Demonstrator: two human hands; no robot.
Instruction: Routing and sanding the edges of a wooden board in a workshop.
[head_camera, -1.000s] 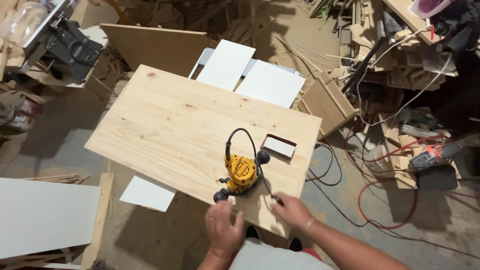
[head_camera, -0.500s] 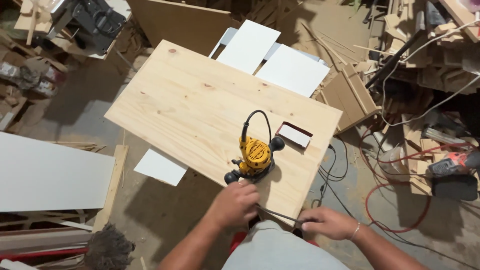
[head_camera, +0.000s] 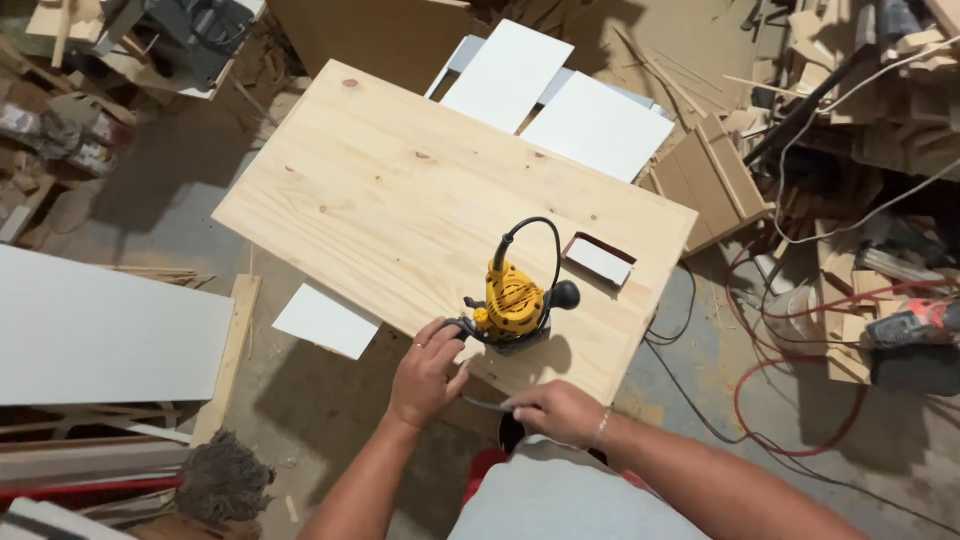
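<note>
Both hands were low at the near edge of the pine board (head_camera: 400, 200). My right hand (head_camera: 556, 410) was pinched shut on the black power cord (head_camera: 483, 404), limp and easy to snag. My left hand (head_camera: 428, 372) was curled around the left knob of the yellow router (head_camera: 514, 308), which stood upright on the board near that edge. I judged it top-heavy and dense, hard-cased, best steadied by its two black side knobs. Just beyond it lay a small flat box (head_camera: 598, 260), red-rimmed with a white face. Farther off, white panels (head_camera: 560, 100) leaned past the board's far edge.
</note>
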